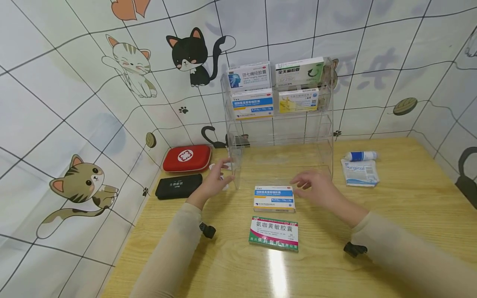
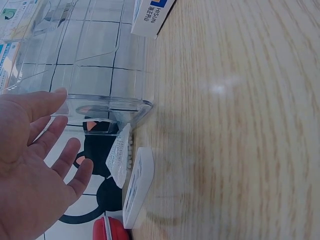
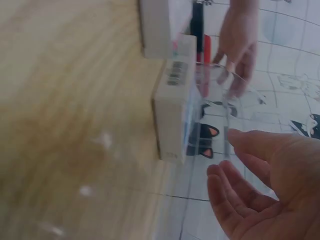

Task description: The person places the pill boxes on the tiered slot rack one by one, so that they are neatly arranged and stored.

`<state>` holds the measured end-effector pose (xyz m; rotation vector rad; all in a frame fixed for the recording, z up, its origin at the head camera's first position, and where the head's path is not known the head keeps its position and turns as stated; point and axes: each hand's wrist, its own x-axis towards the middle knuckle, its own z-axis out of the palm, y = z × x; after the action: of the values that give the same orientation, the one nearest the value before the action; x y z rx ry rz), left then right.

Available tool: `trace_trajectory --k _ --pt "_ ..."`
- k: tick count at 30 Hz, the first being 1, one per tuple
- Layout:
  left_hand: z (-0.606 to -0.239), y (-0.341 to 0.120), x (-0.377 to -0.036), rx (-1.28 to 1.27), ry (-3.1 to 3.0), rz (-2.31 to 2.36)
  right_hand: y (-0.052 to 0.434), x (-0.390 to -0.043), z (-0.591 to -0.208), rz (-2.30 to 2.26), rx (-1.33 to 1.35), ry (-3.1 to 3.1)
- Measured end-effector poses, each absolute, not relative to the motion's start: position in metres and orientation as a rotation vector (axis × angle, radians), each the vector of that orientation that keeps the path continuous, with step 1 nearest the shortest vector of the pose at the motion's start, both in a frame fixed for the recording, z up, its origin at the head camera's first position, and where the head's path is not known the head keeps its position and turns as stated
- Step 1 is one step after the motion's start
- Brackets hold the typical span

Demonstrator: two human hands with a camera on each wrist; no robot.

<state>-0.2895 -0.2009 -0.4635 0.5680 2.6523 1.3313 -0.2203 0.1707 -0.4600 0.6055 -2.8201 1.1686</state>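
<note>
Both hands, left [image 1: 215,182] and right [image 1: 316,186], were open and held nothing, near the clear rack [image 1: 277,124] and blue box [image 1: 274,198]

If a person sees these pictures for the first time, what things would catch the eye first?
First, the clear acrylic tiered shelf at the back of the wooden table, with four medicine boxes on its upper tiers. Both open hands, left hand and right hand, are at its front edge. In front lie a blue-and-white medicine box and a green-and-pink medicine box.
</note>
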Motion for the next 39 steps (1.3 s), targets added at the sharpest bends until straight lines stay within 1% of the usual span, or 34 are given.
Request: trace_trajectory --k 8,14,21,26,30,39 --pt "-0.466 -0.201 -0.291 0.567 2.656 1.335 0.161 -0.213 -0.478 1.14 0.598 -2.928" --pt "-0.466 -0.2 -0.292 0.566 2.656 1.32 0.16 -0.209 -0.483 1.164 0.546 -2.975" --pt "-0.465 -0.2 -0.293 0.576 2.658 1.328 0.16 -0.21 -0.484 1.178 0.518 -3.053" --pt "-0.468 -0.201 -0.293 0.583 2.661 1.328 0.162 -0.211 -0.482 1.295 0.509 -3.052" --pt "-0.468 -0.202 -0.293 0.562 2.668 1.32 0.163 -0.209 -0.479 1.418 0.494 -2.97" --pt "-0.468 -0.201 -0.293 0.548 2.683 1.308 0.164 -0.207 -0.474 1.49 0.37 -2.789"
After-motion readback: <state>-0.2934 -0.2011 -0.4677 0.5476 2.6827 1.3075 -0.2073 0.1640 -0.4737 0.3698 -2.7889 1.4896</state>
